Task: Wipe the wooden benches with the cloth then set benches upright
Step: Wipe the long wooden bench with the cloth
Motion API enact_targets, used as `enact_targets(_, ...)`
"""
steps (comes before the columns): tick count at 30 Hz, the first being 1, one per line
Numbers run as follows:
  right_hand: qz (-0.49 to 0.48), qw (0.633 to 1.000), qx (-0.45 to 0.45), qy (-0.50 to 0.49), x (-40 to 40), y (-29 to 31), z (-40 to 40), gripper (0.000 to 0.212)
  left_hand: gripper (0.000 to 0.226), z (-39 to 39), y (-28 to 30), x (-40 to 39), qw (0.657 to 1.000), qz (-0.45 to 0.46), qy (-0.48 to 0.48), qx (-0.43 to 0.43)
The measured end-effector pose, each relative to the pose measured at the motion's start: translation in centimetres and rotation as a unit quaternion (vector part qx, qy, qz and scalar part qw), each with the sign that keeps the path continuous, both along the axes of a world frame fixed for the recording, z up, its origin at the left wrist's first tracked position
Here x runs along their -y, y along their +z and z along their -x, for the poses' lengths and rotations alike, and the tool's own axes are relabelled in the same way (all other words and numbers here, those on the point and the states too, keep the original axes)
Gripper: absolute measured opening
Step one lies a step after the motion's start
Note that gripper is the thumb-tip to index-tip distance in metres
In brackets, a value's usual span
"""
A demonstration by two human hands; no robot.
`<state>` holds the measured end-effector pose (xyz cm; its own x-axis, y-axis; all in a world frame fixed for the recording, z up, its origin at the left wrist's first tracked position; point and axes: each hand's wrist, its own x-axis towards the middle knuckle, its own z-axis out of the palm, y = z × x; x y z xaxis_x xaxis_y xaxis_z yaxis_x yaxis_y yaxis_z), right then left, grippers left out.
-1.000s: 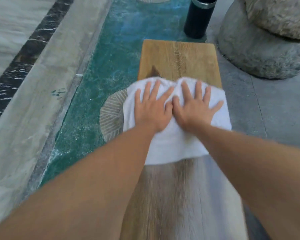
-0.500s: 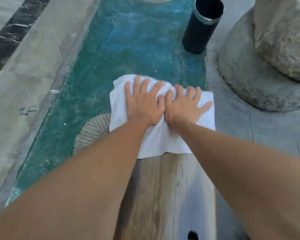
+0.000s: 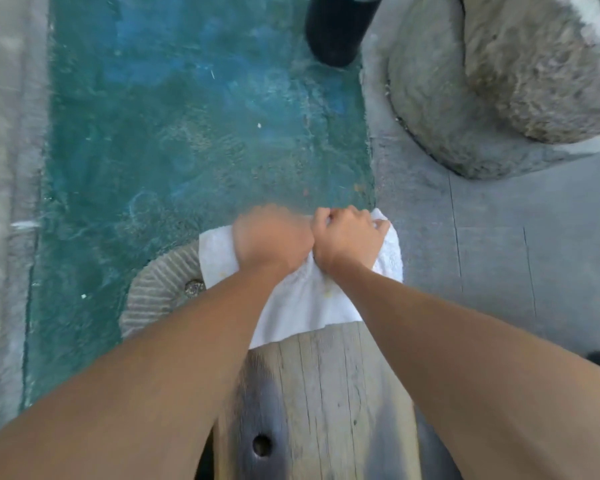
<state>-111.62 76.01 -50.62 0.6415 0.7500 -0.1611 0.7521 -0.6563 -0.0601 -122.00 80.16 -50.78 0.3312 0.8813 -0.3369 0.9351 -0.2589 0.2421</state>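
Both hands now fisted: left hand [image 3: 271,237] blurred, right hand [image 3: 349,237] fingers clamped on cloth [image 3: 302,303] at bench [image 3: 326,393] end.

The white cloth [image 3: 302,299] lies bunched over the far end of the wooden bench [image 3: 329,393], draping off its left edge. The bench is a weathered grey plank (a dark round hole near its close end) running away from the viewer.

No readable text, label, brand, number or sign anywhere in view, on any surface or object.
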Motion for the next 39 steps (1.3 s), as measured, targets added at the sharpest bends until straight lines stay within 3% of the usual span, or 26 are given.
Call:
enact_targets(10, -0.018, 0.999, -0.028, 0.014, 0.4, 0.9, 0.1, 0.044, 0.043, 0.2, 0.8, -0.1, 0.998, 0.044, -0.026, -0.028)
enact_targets(13, 0.013, 0.998, -0.045, 0.034, 0.8, 1.3, 0.2, 0.037, 0.041, 0.3, 1.2, -0.2, 0.998, 0.040, -0.034, -0.024)
enact_targets(21, -0.017, 0.997, -0.074, 0.033, 0.7, 1.1, -0.2, 0.036, 0.050, 0.1, 1.2, -0.2, 0.997, 0.018, -0.053, -0.058)
enact_targets(25, -0.017, 0.996, -0.084, 0.032, 0.7, 1.4, -0.5, 0.036, 0.046, 0.1, 1.8, -0.3, 0.997, 0.040, -0.057, -0.033)
enact_targets(27, -0.002, 0.990, -0.134, 0.037, 0.7, 1.6, -0.8, 0.033, 0.042, 0.2, 1.5, -0.5, 0.996, 0.079, -0.037, -0.006)
enact_targets(30, -0.055, 0.962, -0.268, -0.021, 0.7, 3.2, -2.1, 0.036, 0.037, 1.0, 2.0, -1.7, 0.986, 0.159, 0.020, 0.057)
enact_targets(32, -0.071, 0.953, -0.280, -0.096, 0.6, 4.2, -4.5, 0.047, 0.045, 2.5, 3.0, -3.1, 0.992, 0.122, 0.021, 0.015)
enact_targets(33, -0.029, 0.953, -0.270, -0.135, 0.9, 4.5, -6.1, 0.055, 0.050, 3.5, 3.6, -3.4, 0.996, 0.088, 0.004, -0.032)
enact_targets(34, 0.028, 0.941, -0.285, -0.181, 1.4, 4.7, -7.8, 0.066, 0.056, 4.7, 4.1, -3.5, 0.994, 0.068, -0.010, -0.080)
enact_targets(36, 0.102, 0.854, -0.416, -0.295, 2.4, 5.1, -10.7, 0.091, 0.071, 6.8, 4.8, -3.0, 0.982, 0.109, 0.013, -0.150)
enact_targets(38, 0.104, 0.761, -0.530, -0.361, 3.0, 5.6, -12.3, 0.095, 0.083, 7.7, 4.8, -2.8, 0.948, 0.248, 0.149, -0.135)
enact_targets(39, 0.105, 0.756, -0.536, -0.360, 3.2, 5.8, -12.6, 0.090, 0.085, 7.6, 4.7, -3.0, 0.917, 0.313, 0.226, -0.103)
